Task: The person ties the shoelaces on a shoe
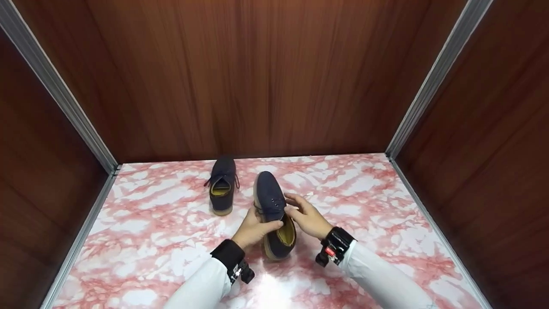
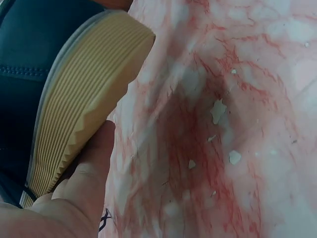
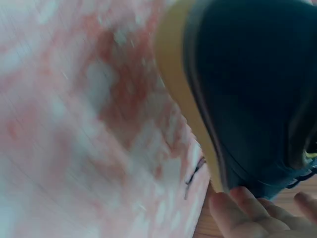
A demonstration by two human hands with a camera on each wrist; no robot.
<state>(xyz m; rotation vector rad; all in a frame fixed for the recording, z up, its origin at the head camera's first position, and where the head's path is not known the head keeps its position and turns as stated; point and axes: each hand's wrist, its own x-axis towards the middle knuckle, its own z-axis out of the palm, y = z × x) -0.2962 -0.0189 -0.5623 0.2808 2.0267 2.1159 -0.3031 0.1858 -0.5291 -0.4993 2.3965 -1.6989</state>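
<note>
A dark blue lace-up shoe [image 1: 269, 191] with a ribbed tan sole [image 2: 84, 94] and yellow lining is held between both hands, tilted so its left sole edge shows, toe pointing away. My left hand [image 1: 253, 229] grips its left side, thumb over the rim of the opening and fingers under the sole. On the other side, my right hand [image 1: 309, 219] holds the shoe near the laces, its fingertips [image 3: 242, 198] against the dark upper. A matching shoe [image 1: 223, 182] stands to the left and farther back, toe toward the rear wall, laces hanging at its sides.
The floor [image 1: 351, 184] has a pink and white marbled covering, with small pale flecks [image 2: 218, 110] on it. Dark wood-grain panels [image 1: 240, 77] enclose the back and both sides, with grey metal strips [image 1: 422, 94] along the corners.
</note>
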